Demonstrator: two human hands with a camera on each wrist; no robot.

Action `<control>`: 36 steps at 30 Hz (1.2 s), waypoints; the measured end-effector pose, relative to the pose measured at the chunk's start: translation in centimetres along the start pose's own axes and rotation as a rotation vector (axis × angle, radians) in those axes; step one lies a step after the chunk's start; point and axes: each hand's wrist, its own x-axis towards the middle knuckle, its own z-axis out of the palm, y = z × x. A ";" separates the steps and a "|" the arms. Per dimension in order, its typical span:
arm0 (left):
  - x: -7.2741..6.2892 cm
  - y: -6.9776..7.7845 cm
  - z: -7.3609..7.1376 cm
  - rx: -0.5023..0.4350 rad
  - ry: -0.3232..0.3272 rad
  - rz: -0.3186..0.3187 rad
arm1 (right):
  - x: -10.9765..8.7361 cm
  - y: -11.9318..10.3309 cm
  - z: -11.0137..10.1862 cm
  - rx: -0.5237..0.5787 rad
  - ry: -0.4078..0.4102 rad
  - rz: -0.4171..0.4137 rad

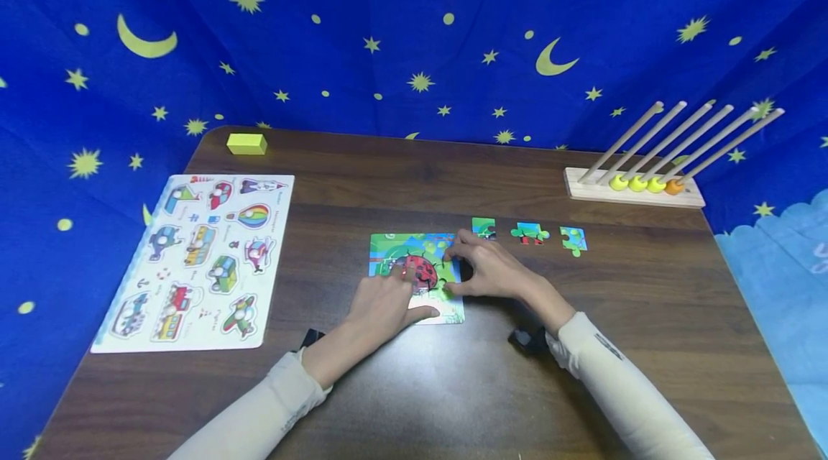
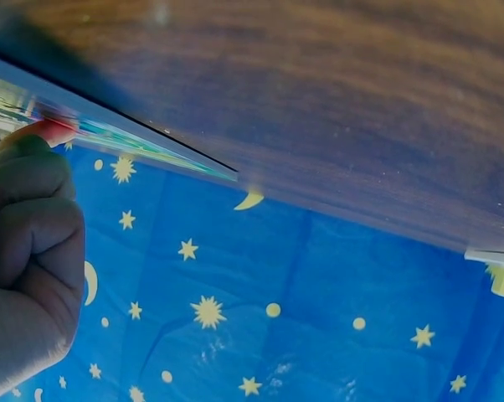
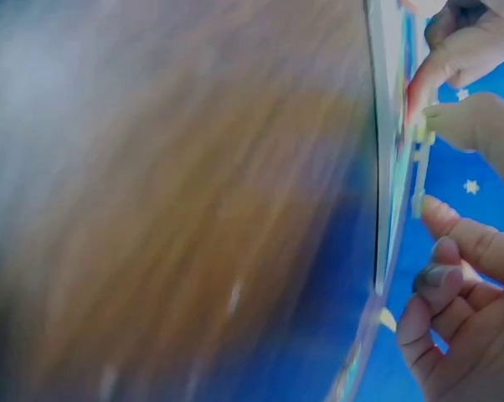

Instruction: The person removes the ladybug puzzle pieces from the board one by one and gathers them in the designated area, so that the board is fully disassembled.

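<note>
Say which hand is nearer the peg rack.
Right. Right hand: at the puzzle, left of the peg rack and nearer the person. Left hand: touching the puzzle, farther left.

ladybird puzzle (image 1: pixel 425 269): green, red, black-spotted | curtain (image 1: pixel 388 7): blue, yellow star-and-moon print | table (image 1: pixel 453 388): brown | block (image 1: pixel 247 144): yellow

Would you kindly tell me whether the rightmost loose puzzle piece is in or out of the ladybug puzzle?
Out: the puzzle piece lies on the table, apart from the ladybug puzzle.

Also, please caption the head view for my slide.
Left fingers and right fingers at a rectangular green ladybird puzzle, three multicoloured jigsaw pieces lying nearby.
</note>
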 end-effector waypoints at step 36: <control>-0.2 0.2 -0.2 -0.039 -0.027 -0.010 | -14.9 9.9 -6.0 -0.129 0.237 0.295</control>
